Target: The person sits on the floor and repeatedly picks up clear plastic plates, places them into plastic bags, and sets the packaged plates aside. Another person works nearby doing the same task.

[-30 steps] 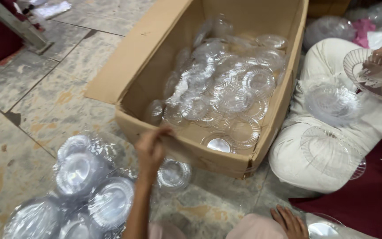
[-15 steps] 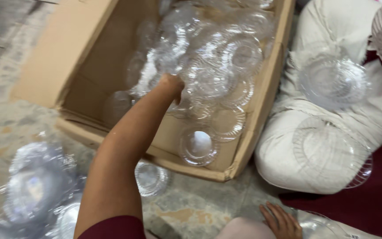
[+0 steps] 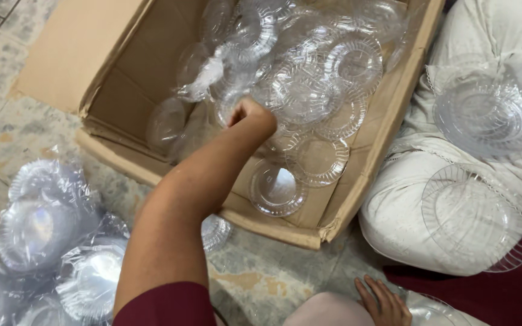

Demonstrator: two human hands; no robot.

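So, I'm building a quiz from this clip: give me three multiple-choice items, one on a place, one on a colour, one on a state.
1. Where is the left hand?
A inside the cardboard box
B on the floor
C on a lap

2. What colour is the sleeve on that arm?
A white
B maroon
C blue

3. How is the cardboard box?
A taped shut
B crushed flat
C open

Answers:
1 A, the hand sits among the clear plastic plates.
2 B, maroon cloth at the upper arm.
3 C, flaps spread, contents visible.

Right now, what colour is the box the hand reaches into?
Plain brown cardboard; the box shows best in the head view, with the left hand inside.
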